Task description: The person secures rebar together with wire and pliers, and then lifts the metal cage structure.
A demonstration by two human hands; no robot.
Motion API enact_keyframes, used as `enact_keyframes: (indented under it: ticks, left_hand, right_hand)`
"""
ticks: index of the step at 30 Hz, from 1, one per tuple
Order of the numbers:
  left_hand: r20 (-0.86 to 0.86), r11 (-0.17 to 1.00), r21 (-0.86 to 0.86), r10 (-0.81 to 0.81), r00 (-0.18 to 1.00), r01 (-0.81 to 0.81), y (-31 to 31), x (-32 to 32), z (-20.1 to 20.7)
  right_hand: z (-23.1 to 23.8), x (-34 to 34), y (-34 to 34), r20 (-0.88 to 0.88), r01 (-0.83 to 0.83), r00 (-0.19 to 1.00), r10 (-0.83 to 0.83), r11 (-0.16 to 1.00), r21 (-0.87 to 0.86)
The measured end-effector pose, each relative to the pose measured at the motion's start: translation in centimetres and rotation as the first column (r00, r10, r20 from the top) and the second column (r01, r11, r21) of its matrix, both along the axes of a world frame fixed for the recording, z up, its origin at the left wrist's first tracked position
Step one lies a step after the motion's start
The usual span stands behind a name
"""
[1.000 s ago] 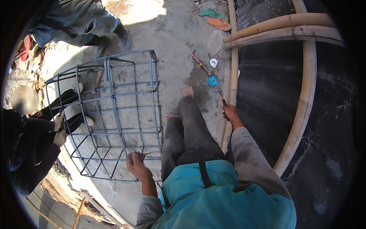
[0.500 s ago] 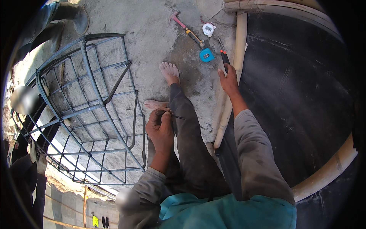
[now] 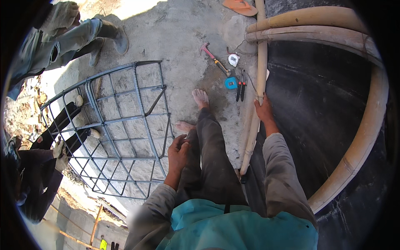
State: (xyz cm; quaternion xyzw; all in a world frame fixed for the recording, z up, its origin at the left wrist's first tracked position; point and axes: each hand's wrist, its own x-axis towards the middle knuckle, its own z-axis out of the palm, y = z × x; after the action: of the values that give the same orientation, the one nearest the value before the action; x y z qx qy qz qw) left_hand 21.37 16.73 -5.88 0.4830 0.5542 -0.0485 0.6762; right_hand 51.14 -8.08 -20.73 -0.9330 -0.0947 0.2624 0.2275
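Observation:
My left hand [image 3: 178,153] is closed in front of my left shin, fingers curled. Anything inside it is hidden. At the bamboo pole [image 3: 253,129], my right hand [image 3: 264,109] is closed on a thin dark wire [image 3: 253,86], which sticks out past the fingers toward the far side. Just left of that wire lie pliers [image 3: 241,86] with black and red handles. A blue tape measure [image 3: 231,83], a hammer [image 3: 215,59] and a white tape measure [image 3: 233,60] lie beyond on the concrete.
A rebar cage [image 3: 121,123] stands at my left. Behind it a co-worker's gloved hand [image 3: 60,152] is at its bars; another person's boots [image 3: 121,41] are at the far left. Black sheeting [image 3: 312,108] and curved bamboo [image 3: 358,146] lie right; an orange sandal [image 3: 240,6] lies at the top.
The pliers, earlier at my right hand, now lie on the concrete beside the blue tape measure. My right hand now holds a thin wire. Wire showing at my left hand is no longer visible.

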Motion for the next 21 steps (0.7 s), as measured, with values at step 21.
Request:
enact_keyframes:
  ticks: [21]
  left_hand:
    - [-0.186,0.67,0.236,0.742,0.644,-0.704,-9.5,-30.8,12.2]
  right_hand:
    - [20.4,-12.7,18.1,-0.419,-0.705,0.545,0.726,0.667,0.241]
